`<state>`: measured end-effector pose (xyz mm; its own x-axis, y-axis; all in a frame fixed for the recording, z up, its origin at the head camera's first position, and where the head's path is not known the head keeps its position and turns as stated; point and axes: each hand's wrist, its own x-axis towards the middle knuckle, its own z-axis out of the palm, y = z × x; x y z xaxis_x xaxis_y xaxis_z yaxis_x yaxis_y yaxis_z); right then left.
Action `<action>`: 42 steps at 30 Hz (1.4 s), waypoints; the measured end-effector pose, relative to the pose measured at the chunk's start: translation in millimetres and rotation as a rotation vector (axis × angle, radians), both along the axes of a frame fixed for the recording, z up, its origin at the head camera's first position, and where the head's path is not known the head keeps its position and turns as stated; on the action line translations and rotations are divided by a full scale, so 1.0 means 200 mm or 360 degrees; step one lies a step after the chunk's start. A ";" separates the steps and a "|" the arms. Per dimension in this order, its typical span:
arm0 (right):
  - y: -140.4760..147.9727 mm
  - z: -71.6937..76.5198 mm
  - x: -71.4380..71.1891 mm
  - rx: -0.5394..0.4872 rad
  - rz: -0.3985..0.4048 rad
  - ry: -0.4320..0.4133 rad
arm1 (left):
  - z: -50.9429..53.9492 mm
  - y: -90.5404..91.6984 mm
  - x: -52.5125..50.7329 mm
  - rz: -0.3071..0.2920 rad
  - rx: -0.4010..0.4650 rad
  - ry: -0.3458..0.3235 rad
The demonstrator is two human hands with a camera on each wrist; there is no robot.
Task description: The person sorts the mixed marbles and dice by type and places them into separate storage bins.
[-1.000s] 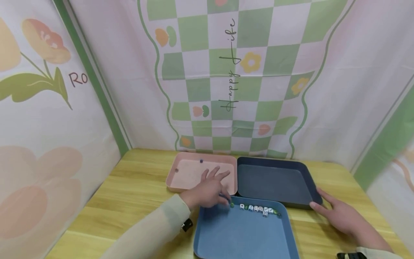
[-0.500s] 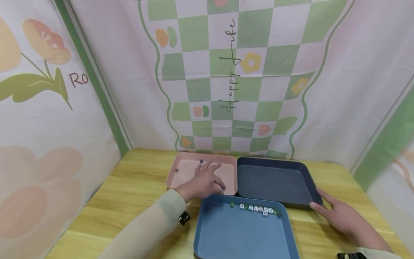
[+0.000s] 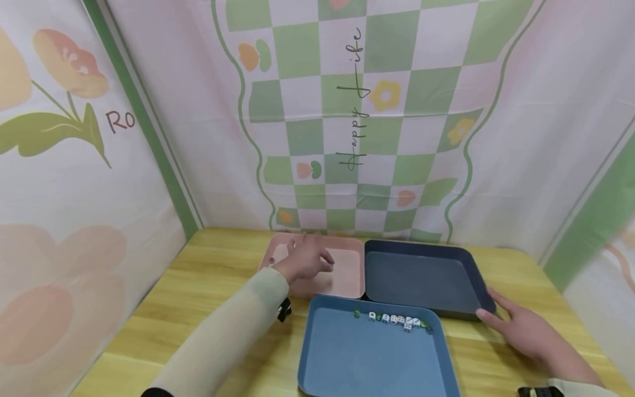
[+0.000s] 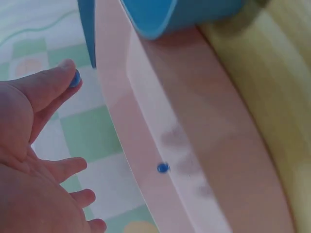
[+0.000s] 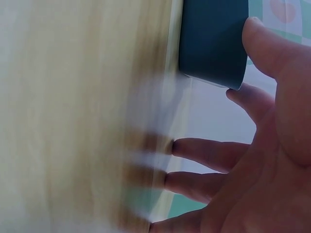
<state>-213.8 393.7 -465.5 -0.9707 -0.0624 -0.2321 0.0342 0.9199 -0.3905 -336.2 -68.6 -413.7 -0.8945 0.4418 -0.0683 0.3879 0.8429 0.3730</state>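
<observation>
My left hand (image 3: 303, 260) is above the pink tray (image 3: 349, 278). In the left wrist view its thumb and forefinger pinch a small blue die (image 4: 75, 78), partly hidden by the fingertips; the other fingers are spread. Another small blue die (image 4: 163, 168) lies inside the pink tray by its wall, and a small brownish die (image 3: 271, 261) sits near the tray's left side. At the front right corner of the dark navy tray (image 3: 421, 278), my right hand (image 3: 528, 331) holds the corner between thumb and forefinger. Its other fingers reach down to the table.
The blue tray (image 3: 377, 358) stands in front of the other two. Along its far wall lies a row of several white dice (image 3: 394, 319) and green dice (image 3: 356, 314). A patterned curtain (image 3: 387, 138) hangs behind the wooden table (image 3: 198, 286).
My left hand has moved from the blue tray's far left corner, back and left over the pink tray, carrying the small blue die. The right hand stays at the navy tray.
</observation>
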 end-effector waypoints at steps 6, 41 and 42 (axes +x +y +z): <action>0.00 0.01 0.01 0.0000 0.0020 0.0021 | 0.02 -0.02 -0.08 0.0079 -0.0208 0.0031; 0.00 0.01 0.02 -0.0024 -0.0003 0.0055 | -0.06 -0.03 -0.21 0.0326 -0.0252 0.0031; 0.00 0.01 0.02 -0.0026 -0.0003 0.0053 | -0.06 -0.03 -0.21 0.0326 -0.0241 0.0028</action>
